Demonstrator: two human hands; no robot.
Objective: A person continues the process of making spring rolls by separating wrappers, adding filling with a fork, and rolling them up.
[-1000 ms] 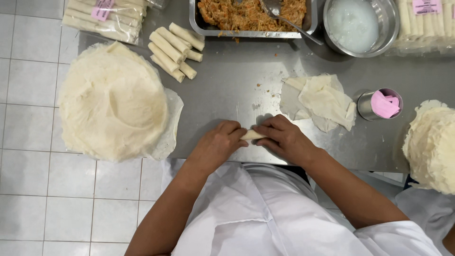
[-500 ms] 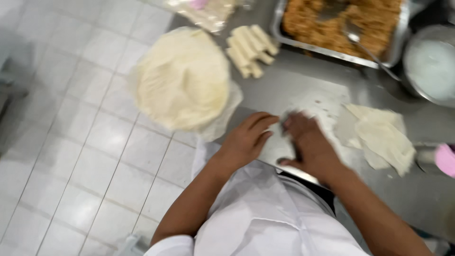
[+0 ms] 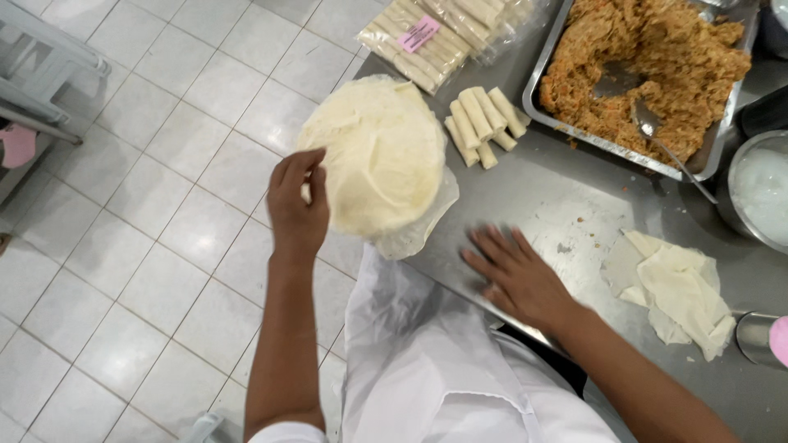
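- Left hand [image 3: 297, 205]: raised at the left edge of the wrapper stack [image 3: 373, 156]; fingertips curled together against the stack's rim. Whether a sheet is pinched between them cannot be told.
- Right hand [image 3: 517, 275]: flat on the steel table [image 3: 542, 205], palm down, fingers spread, holding nothing.
- Wrapper stack: pale, round, heaped; sits at the table's left corner, partly overhanging the edge above the tiled floor [image 3: 123, 246].
- Finished rolls [image 3: 483, 123]: a small pile lying just right of the stack, on the table.
- Bagged rolls [image 3: 443, 33]: clear packs with a pink label, beyond the stack at the table's far edge.
- Filling tray [image 3: 648, 74]: metal, rectangular, holding orange-brown shredded filling; spoon [image 3: 657, 135] resting in it, handle pointing toward the right.
- Bowl [image 3: 759, 193]: metal, whitish contents, right of the tray.
- Loose wrappers [image 3: 677, 291]: crumpled sheets on the table, right of the right hand, well apart from it.
- Cup [image 3: 759, 336]: small, metal, with something pink, at the right border.
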